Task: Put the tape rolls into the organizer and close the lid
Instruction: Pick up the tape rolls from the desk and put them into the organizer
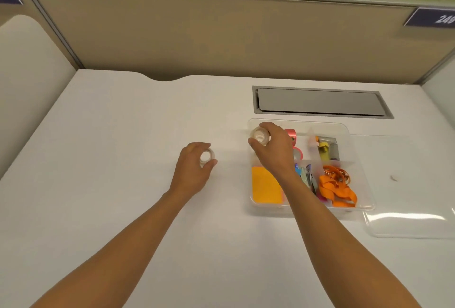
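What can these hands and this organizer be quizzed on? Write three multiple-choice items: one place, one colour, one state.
1. Where is the clear lid?
A. on the organizer
B. on the table, right of the organizer
C. in the left hand

2. What colour is the flat pad in the organizer's near-left compartment?
A. orange
B. green
C. black

3. What is the right hand doing?
A. resting empty
B. gripping a tape roll over the organizer's far-left corner
C. pressing the lid

Key: 1 B, the lid lies flat beside the open box; 2 A, the pad is bright orange; 3 B, its fingers wrap a pale roll, as the left hand holds another roll.
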`<action>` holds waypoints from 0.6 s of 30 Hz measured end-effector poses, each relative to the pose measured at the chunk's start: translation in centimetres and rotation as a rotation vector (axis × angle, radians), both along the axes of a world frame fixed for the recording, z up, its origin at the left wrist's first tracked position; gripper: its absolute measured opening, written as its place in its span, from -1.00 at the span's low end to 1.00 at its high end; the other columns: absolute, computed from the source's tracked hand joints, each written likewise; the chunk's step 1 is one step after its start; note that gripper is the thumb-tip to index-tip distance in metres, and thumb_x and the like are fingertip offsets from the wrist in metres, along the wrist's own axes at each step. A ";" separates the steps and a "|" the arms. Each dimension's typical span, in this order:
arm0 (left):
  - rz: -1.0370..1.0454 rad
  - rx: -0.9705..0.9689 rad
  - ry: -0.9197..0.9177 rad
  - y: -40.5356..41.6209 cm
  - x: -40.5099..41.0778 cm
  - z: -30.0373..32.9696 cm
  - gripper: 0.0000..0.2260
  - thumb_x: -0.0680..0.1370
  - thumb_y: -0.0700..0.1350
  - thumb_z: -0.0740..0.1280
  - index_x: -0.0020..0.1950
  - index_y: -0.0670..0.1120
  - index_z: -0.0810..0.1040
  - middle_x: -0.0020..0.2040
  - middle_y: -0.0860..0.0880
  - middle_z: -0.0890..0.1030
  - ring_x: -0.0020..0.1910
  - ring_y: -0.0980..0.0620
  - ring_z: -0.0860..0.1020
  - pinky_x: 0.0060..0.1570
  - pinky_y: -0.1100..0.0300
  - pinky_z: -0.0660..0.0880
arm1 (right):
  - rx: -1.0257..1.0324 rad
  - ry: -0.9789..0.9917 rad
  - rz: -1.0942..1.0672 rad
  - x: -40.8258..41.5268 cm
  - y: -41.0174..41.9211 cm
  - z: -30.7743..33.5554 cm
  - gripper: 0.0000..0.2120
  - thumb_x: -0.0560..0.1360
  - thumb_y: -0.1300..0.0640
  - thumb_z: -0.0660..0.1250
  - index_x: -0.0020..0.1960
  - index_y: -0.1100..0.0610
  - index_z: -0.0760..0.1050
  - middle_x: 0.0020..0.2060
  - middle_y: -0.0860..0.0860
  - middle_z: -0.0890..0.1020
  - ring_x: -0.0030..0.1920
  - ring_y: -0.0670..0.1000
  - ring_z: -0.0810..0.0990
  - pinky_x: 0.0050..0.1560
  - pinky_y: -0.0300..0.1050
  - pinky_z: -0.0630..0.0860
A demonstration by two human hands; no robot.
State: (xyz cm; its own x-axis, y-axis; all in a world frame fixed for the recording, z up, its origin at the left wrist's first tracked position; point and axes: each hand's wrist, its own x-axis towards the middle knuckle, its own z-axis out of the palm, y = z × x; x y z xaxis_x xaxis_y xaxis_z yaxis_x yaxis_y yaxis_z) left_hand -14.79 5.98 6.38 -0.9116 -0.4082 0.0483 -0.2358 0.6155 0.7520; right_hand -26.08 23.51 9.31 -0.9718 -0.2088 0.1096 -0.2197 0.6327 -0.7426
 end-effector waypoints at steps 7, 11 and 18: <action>-0.248 -0.116 -0.015 4.2 -7.4 1.9 -0.61 0.50 -0.08 0.40 0.30 -0.12 0.49 0.28 -0.09 0.49 0.27 -0.05 0.42 0.19 0.26 0.26 | -0.041 -0.012 -0.115 -0.7 4.7 0.0 -0.58 0.42 0.03 0.44 0.23 0.11 0.47 0.17 0.04 0.57 0.16 0.04 0.51 0.20 0.06 0.47; -0.348 -0.213 -0.079 6.3 -11.4 1.7 -0.59 0.50 -0.08 0.41 0.34 -0.08 0.47 0.32 -0.08 0.47 0.28 -0.05 0.42 0.20 0.20 0.32 | -0.053 -0.024 -0.159 -1.1 6.2 -0.5 -0.60 0.42 0.01 0.43 0.22 0.09 0.50 0.14 0.01 0.59 0.14 0.01 0.53 0.15 0.08 0.51; -0.422 -0.497 -0.186 8.8 -15.4 0.0 -0.62 0.46 -0.13 0.45 0.26 -0.12 0.52 0.24 -0.12 0.52 0.15 -0.09 0.51 0.09 0.12 0.46 | -0.096 -0.030 -0.226 -0.9 7.6 -1.3 -0.60 0.43 -0.03 0.43 0.23 0.01 0.48 0.16 -0.04 0.58 0.15 -0.01 0.51 0.13 0.09 0.54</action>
